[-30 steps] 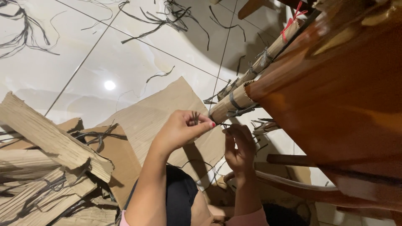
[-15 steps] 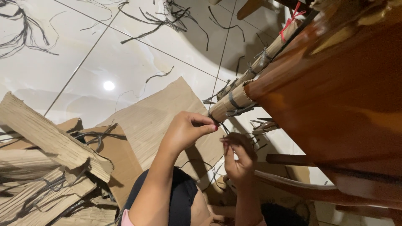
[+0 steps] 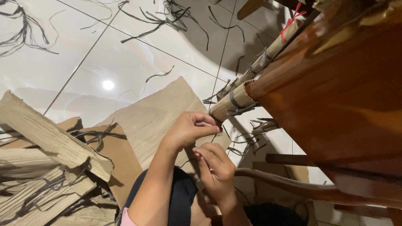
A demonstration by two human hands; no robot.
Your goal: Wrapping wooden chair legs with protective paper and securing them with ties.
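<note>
My left hand (image 3: 190,129) is closed, its fingertips pinching at the lower end of a rolled cardboard wrap (image 3: 232,100) that covers a slanting wooden furniture leg. Dark plastic ties (image 3: 240,109) bind that roll. My right hand (image 3: 215,169) sits just below the left, fingers curled as if pinching a thin dark strand; what it holds is too small to make out. Further up the leg, more cardboard wrap (image 3: 272,48) is bound with grey ties and a red tie (image 3: 291,19).
A polished wooden furniture panel (image 3: 335,92) fills the right side, with a curved wooden rail (image 3: 301,188) below. Flat cardboard sheets (image 3: 155,117) lie on the white tiled floor (image 3: 125,62). Bundled cardboard strips (image 3: 46,142) are piled at left. Dark strand scraps (image 3: 167,12) are scattered on the tiles.
My left hand has stayed pinched at the roll's end. My right hand has dropped from beside it and drawn back toward me, now below the left hand.
</note>
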